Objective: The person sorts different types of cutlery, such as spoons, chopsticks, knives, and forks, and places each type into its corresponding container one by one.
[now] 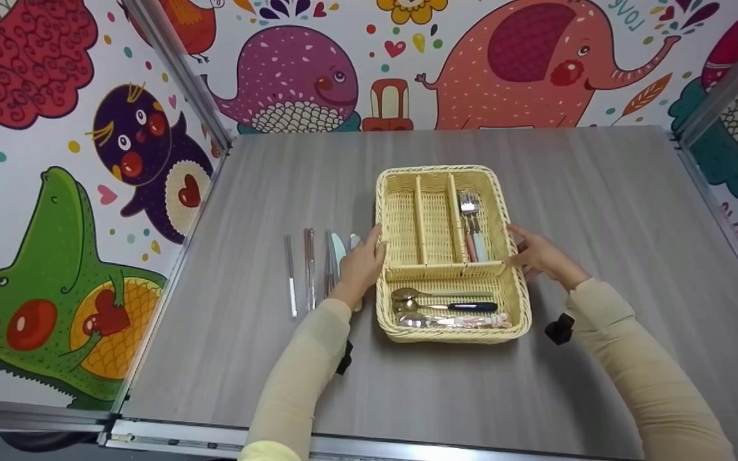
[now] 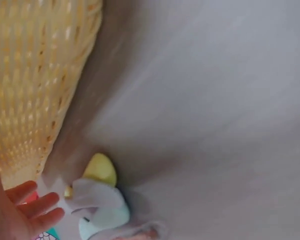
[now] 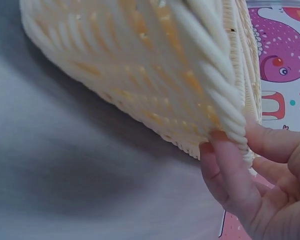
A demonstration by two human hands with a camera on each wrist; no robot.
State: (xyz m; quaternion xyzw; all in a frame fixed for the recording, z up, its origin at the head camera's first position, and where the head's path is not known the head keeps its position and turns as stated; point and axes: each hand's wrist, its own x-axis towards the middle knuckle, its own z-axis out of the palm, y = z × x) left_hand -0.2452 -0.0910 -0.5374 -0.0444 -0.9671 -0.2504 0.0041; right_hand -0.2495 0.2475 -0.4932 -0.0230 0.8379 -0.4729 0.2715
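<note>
A grey tabletop fills most of the head view. The wicker basket is near the centre of the frame, between both hands, likely so its sides can be controlled evenly. At its left side, the left hand shows extended fingers in the left wrist view, perhaps to steady it. The right hand pinches the basket's right rim between thumb and fingers, probably because the raised edge gives a secure hold. Spoons lie crosswise in the wide lower compartment, which seems to suit their length. Chopsticks, left of centre, lie roughly parallel; a pale-blue knife rests beside them, partly hidden. Forks lie lengthwise in the upper-right compartment, whose narrowness likely keeps them aligned.
</note>
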